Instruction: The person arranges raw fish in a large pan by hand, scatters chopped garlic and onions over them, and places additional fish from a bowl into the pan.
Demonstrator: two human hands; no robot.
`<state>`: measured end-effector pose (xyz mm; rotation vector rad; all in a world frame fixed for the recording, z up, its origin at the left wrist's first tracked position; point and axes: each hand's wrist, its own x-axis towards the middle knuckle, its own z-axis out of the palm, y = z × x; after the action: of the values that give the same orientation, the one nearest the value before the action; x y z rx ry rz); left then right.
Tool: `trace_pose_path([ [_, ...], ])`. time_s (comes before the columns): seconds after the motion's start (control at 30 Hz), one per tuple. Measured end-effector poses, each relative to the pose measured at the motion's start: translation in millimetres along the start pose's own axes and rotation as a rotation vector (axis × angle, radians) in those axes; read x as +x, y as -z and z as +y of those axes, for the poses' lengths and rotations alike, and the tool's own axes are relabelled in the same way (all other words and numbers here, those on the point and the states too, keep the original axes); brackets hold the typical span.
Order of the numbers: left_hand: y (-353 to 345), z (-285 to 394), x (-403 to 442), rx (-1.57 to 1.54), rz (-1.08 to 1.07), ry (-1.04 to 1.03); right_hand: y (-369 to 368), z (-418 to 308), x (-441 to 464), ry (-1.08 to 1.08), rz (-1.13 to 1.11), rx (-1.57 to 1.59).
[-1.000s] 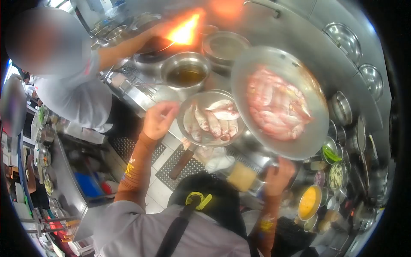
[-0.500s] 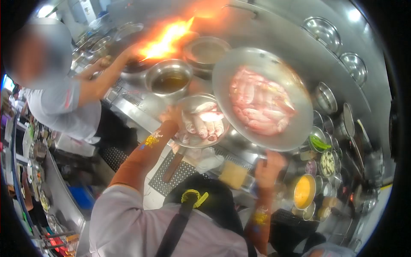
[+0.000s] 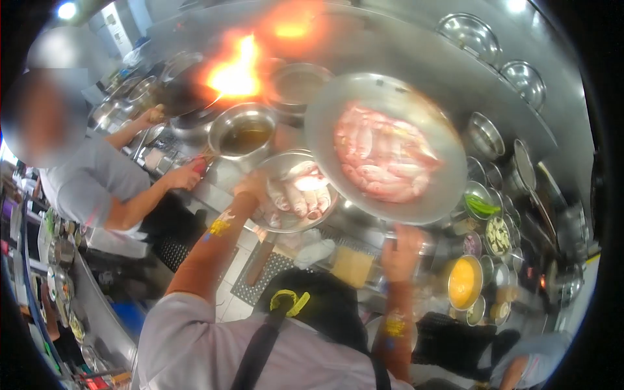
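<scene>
My left hand is closed on the left rim of a round metal bowl. Inside the bowl lie several whole pale fish, one of them bright with glare. Closed at the near edge of a large wok is my right hand; its fingertips are partly hidden and blurred. The wok is tilted, with its inside turned up towards me. A heap of pinkish raw fish fills its middle. Bowl and wok sit side by side, the wok's rim overlapping the bowl's right edge.
At the left, a co-worker stands at a flaming wok, one hand near a red handle. A pot of brown liquid is beyond my bowl. Ingredient bowls, including yellow liquid and green vegetables, stand right.
The co-worker has drawn one arm back from the flame, and a red handle now shows by that hand. The view has shifted slightly. My hands keep their places on the bowl and wok.
</scene>
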<state>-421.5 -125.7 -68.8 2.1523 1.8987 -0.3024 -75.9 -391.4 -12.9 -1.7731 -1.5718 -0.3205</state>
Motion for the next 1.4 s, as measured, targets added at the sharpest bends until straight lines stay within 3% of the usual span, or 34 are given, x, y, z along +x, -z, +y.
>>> trace_pose_path([
  [0.23,54,-3,-39,-0.066,0.15,0.011,-4,6,-5,-0.014,0.006,-0.012],
  [0.33,75,-15,-58,-0.158,0.373,-0.255,-1,3,-3,-0.043,-0.011,0.012],
  [0.43,98,-15,-57,-0.672,0.407,-0.485,2,0,-1,-0.054,-0.001,0.018],
  [0.53,121,29,-54,-0.884,0.394,-0.661,1,3,-2,-0.052,-0.009,0.027],
  [0.6,139,71,-60,-0.711,0.423,-0.789,1,4,-2,-0.049,-0.017,0.029],
  [0.63,141,90,-54,-0.714,0.335,-0.754,1,5,-3,-0.045,-0.021,0.009],
  [0.67,142,108,-45,-0.64,0.369,-0.81,2,5,-3,-0.039,-0.016,0.011],
  [0.73,140,148,-27,-0.738,0.332,-0.723,3,6,-4,-0.029,-0.013,0.017],
  [0.83,130,191,42,-1.191,-0.122,-0.569,2,9,-5,-0.045,-0.032,0.033],
  [0.93,134,237,71,-1.486,-0.243,-0.495,4,9,-1,-0.062,-0.046,0.043],
  [1.0,118,257,134,-1.316,-0.242,-0.541,8,8,0,-0.063,-0.045,0.06],
  [1.17,148,310,146,-0.502,0.216,-0.485,14,8,4,-0.078,-0.077,0.065],
  [1.3,157,345,158,-0.348,0.347,-0.441,13,12,4,-0.064,-0.071,0.104],
  [1.4,140,364,182,-0.327,0.505,-0.572,10,14,3,-0.051,-0.047,0.105],
])
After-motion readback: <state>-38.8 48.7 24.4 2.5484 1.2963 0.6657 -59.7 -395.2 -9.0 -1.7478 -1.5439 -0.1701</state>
